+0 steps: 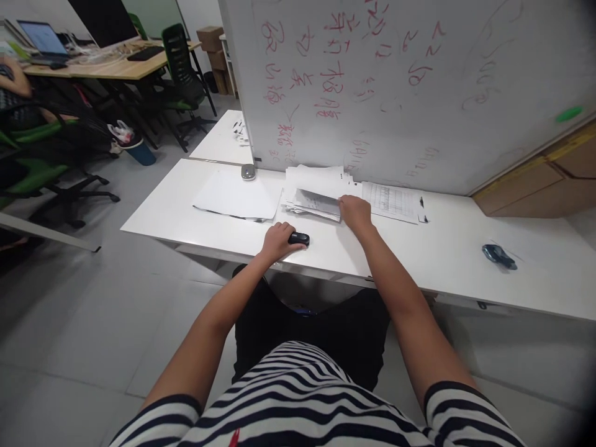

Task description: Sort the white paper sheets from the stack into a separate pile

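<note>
My left hand (278, 241) is closed around a small black stapler (299, 238) that rests on the white table (177, 214) near its front edge. My right hand (356, 212) lies on the right edge of a loose stack of printed papers (313, 197), fingers curled on the sheets. A printed sheet with a table (392, 201) lies just right of that hand. A separate pile of blank white sheets (237, 196) sits to the left of the stack.
A whiteboard with red writing (372, 81) stands along the table's back edge. A dark stapler-like tool (499, 255) lies at the right, a small grey object (248, 172) at the back. Cardboard boxes (535, 186) sit at the right; desks, green chairs and a person's arm (16, 77) are at far left.
</note>
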A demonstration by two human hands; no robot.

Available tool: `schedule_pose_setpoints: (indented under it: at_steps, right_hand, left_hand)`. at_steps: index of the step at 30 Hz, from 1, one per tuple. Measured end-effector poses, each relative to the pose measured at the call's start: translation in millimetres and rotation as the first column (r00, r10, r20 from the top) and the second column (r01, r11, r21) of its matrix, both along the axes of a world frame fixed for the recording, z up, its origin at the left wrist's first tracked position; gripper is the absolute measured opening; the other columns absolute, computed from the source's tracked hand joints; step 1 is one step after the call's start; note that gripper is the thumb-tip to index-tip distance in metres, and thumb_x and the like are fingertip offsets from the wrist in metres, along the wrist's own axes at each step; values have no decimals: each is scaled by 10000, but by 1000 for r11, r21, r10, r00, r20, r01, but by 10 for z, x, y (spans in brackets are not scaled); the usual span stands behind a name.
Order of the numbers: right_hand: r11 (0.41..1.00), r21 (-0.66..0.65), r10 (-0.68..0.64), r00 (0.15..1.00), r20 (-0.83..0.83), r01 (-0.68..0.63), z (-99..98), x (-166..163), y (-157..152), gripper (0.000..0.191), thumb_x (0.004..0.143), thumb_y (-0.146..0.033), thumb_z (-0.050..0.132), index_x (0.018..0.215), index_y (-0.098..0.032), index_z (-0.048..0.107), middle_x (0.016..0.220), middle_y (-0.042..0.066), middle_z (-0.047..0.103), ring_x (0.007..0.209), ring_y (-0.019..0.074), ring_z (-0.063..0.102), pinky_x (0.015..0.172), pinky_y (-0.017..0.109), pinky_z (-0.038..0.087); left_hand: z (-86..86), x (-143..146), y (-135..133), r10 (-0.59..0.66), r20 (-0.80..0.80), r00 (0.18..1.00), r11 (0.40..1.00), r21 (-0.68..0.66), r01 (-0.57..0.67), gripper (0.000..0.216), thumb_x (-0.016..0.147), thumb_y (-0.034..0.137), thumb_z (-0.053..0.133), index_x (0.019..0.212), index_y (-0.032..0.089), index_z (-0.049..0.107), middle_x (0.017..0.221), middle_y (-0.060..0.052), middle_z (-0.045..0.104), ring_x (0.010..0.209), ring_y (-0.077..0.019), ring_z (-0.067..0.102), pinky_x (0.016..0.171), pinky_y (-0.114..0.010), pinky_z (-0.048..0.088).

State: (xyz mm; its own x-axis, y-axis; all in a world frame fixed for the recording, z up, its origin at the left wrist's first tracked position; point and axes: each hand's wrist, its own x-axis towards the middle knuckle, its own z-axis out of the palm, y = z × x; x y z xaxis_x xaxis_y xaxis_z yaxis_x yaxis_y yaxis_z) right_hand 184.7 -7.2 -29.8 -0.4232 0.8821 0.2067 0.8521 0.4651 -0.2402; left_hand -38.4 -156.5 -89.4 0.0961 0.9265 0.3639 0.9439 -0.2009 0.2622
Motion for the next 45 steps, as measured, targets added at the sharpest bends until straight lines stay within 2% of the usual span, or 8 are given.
schedule_pose_setpoints:
  at_steps: [4, 9, 14, 23, 33, 38, 41, 45]
  right_hand:
    - [991, -124, 13, 956, -294, -51, -63, -19, 161, 212, 827, -304, 546, 905, -182, 700, 1314, 103, 593, 1245, 275, 508, 1000, 410, 397]
    - [949, -294, 8, 940, -341, -115, -209, -20, 189, 243, 842, -373, 550, 946, -195, 680, 1392, 107, 533, 1374, 260, 380, 1065, 403, 337]
    - [971, -195, 113, 984, -138, -139, -156, -23, 182, 319, 939, -313, 395, 1046, -196, 672, 1295, 92, 615, 1241, 227, 531, 968, 337, 417]
    - [995, -81, 53, 998, -23, -54, -97, -110, 140, 314, 935, -310, 421, 911, -157, 694, 894, 131, 719, 883, 262, 640, 765, 325, 417]
    - [944, 326, 76, 919, -386, 59, 125, 119, 70, 225, 908, -338, 504, 841, -180, 650, 932, 108, 713, 874, 218, 644, 745, 303, 450]
    - [939, 317, 96, 780, -619, 136, 367, 219, -463, 343, 877, -478, 557, 677, -199, 555, 744, 37, 641, 718, 164, 580, 680, 280, 428]
    - [969, 67, -92, 601, -794, 237, 416, 335, -836, 447, 810, -564, 617, 601, -206, 451, 564, -47, 447, 551, 107, 422, 541, 245, 349]
    - [964, -247, -265, 357, -896, 97, 275, 508, -1190, 437, 722, -583, 698, 655, -202, 495, 567, -61, 436, 535, 93, 398, 494, 228, 335]
  left_hand:
    - [-8, -3, -1, 1, 7, 1000, 1000, 14, -1, 552, 711, 717, 600, 915, 204, 605, 900, -90, 609, 846, -248, 532, 700, -370, 373]
    - [-14, -7, -10, -5, 3, 1000, 999, 33, 5, 559, 721, 731, 575, 906, 204, 599, 887, -88, 607, 836, -246, 535, 696, -368, 369]
    - [-26, -11, -6, -10, 1, 1000, 999, 43, 10, 566, 731, 738, 553, 905, 201, 595, 886, -87, 608, 835, -243, 536, 689, -361, 365]
    - [-19, -19, -7, 1, -17, 1000, 999, 53, 0, 577, 731, 748, 539, 894, 197, 592, 877, -79, 615, 819, -235, 531, 680, -353, 363]
    - [10, -14, -17, 3, 7, 1000, 1000, 23, -3, 568, 741, 727, 553, 911, 189, 615, 896, -90, 624, 849, -243, 543, 712, -346, 358]
    - [7, 1, -43, 153, 52, 987, 985, 67, -157, 466, 782, 609, 606, 1000, 198, 636, 944, -116, 653, 959, -295, 561, 886, -423, 348]
    - [45, 12, -85, 221, 129, 967, 963, 127, -237, 428, 819, 508, 612, 1119, 202, 608, 1104, -142, 647, 1103, -319, 537, 1023, -481, 274]
    - [232, 156, -159, 56, 401, 914, 960, 231, -160, 491, 806, 519, 625, 1182, 208, 569, 1259, -149, 590, 1239, -312, 481, 1106, -506, 212]
